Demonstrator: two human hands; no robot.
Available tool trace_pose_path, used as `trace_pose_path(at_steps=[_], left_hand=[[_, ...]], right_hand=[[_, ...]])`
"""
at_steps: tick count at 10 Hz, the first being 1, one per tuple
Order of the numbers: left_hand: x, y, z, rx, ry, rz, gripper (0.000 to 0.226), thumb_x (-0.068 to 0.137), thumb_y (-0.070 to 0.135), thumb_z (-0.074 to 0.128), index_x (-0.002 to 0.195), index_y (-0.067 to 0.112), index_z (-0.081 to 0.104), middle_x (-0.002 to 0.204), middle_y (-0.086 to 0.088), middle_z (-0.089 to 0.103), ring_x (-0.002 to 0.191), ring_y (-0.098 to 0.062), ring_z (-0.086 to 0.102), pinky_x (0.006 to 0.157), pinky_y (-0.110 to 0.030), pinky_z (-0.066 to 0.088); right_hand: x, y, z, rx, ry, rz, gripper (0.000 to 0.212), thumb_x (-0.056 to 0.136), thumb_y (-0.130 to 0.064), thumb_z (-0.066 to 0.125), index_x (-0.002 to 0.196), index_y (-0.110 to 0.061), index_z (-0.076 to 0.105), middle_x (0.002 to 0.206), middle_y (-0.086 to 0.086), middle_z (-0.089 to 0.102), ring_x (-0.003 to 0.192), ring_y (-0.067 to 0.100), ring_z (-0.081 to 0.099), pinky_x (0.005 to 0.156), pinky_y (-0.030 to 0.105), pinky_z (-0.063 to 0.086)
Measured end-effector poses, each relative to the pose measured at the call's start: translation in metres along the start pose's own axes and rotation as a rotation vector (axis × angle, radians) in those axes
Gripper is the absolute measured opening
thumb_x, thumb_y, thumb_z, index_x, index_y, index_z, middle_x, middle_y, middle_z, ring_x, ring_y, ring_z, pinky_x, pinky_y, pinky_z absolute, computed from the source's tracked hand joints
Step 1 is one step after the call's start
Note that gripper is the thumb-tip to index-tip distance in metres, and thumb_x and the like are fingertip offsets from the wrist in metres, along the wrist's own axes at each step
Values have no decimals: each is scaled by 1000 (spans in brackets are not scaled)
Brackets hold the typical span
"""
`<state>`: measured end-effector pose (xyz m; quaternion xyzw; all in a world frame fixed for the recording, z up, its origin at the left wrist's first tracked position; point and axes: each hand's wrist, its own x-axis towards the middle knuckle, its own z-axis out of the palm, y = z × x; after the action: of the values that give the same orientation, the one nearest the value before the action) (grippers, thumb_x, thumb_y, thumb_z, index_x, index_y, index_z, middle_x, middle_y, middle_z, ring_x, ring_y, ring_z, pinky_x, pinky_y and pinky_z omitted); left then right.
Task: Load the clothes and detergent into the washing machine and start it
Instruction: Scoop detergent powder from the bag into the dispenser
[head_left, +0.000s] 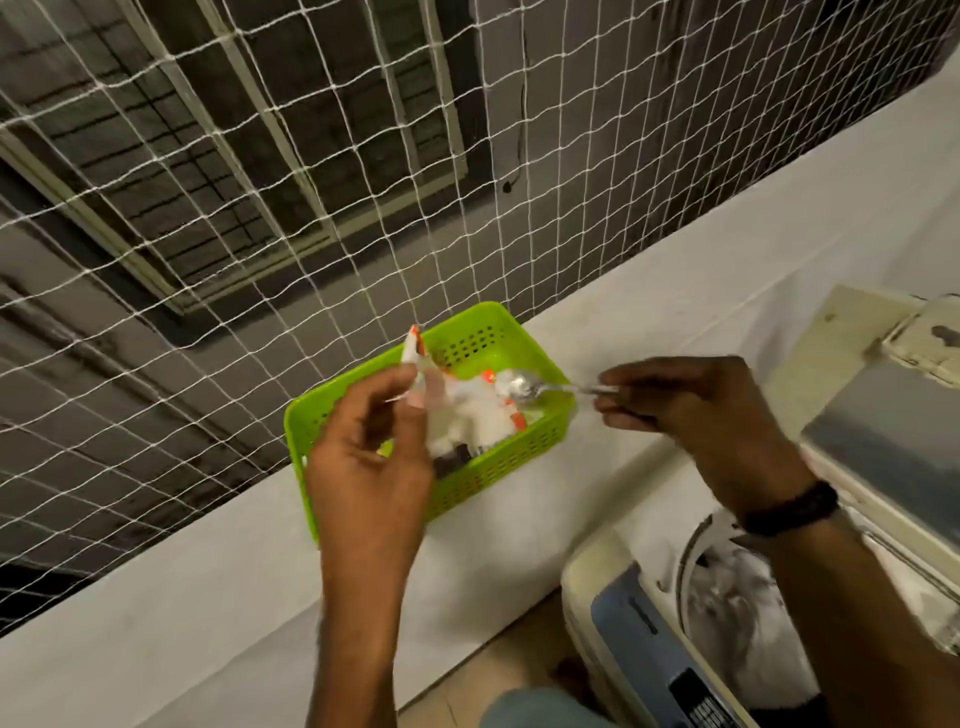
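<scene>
1. Head view. Left hand (374, 447) pinches the top edge of the white-and-orange plastic detergent pouch (462, 415), which stands in the green perforated plastic basket (498, 467).
2. Right hand (691, 405), apart from the left, grips the small metal spoon (524, 387), its bowl over the pouch.
3. White top-loading washing machine (613, 597) sits lower right with pale clothes (737, 597) in the drum.
4. Advised: hold the pouch mouth wide, scoop level, and carry the spoon flat to the drum.

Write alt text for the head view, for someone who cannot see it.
Over a green basket on a white ledge, the left hand pinches a white-and-orange detergent packet while the right hand holds a metal spoon beside it. The open washing machine, clothes in its drum, stands at lower right.
</scene>
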<state>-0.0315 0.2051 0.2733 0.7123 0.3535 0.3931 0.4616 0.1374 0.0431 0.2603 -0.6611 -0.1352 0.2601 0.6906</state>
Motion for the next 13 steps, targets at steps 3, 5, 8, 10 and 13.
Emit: trace_pose_path(at_steps=[3,5,8,10,13], left_hand=[[28,-40,-28,634,-406,-347,59,82,20,72,135,30,46,122,-5,65,112,-30,63,88,-33,48],[35,-43,-29,612,-488,-437,62,82,24,75,133,35,42,110,3,61,110,-30,62,87,-32,51],[42,-54,-25,616,-545,-402,67,79,19,72,136,39,43,121,-1,68,111,-28,64,96,-40,52],[44,-60,-26,593,-538,-397,69,79,17,76,138,36,43,122,4,67,113,-27,62,95,-34,51],[39,-44,-25,450,-142,-155,48,92,12,60,135,31,53,129,4,64,111,-20,64,91,-31,50]], right_hand=[[55,4,102,-1203,-39,-252,51,75,-36,39,103,-7,71,115,17,62,106,42,56,86,38,43],[72,11,116,-1142,-228,5,20,83,-21,61,94,-6,69,98,11,71,95,31,68,84,38,56],[86,16,124,-696,-317,320,14,75,-7,64,61,-8,62,48,10,60,39,24,53,44,27,43],[77,7,116,-443,-257,364,24,81,8,54,58,-2,55,42,9,53,31,21,48,41,22,40],[57,-20,67,-159,-151,291,18,84,20,48,91,19,65,76,22,67,60,26,69,57,22,60]])
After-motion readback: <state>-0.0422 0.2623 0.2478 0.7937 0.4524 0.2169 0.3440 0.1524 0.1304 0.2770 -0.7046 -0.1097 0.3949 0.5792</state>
